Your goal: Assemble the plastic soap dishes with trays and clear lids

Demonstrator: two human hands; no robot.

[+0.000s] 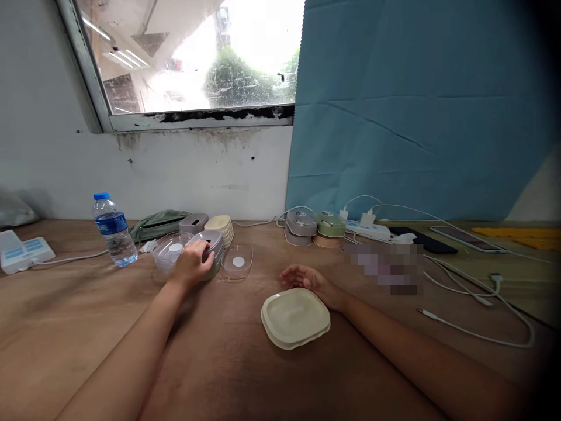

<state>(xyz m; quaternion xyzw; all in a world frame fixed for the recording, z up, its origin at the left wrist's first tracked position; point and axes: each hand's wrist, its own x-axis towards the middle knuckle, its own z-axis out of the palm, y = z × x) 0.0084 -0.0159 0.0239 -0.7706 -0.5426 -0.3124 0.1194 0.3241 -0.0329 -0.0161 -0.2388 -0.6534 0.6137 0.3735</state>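
My left hand (191,261) is at a stack of rounded-square lids, its fingers and thumb closed on the greyish-lilac lid (213,237) on top. Part of the stack is hidden behind the hand. To its left is a clear plastic container (161,257); a clear lid (237,261) with a round white sticker lies on the right. My right hand (309,280) rests on its side on the table, fingers apart and loosely curled, holding nothing. Just in front of it lies a cream lid (295,316), with another layer showing under its edge.
Behind the stack are cream lids (220,225), a grey lid (193,223) and a green pouch (158,223). A water bottle (114,231) stands left. Grey (301,225) and green (329,225) lidded boxes stand at the back. White cables (477,339) and a phone (468,240) lie right.
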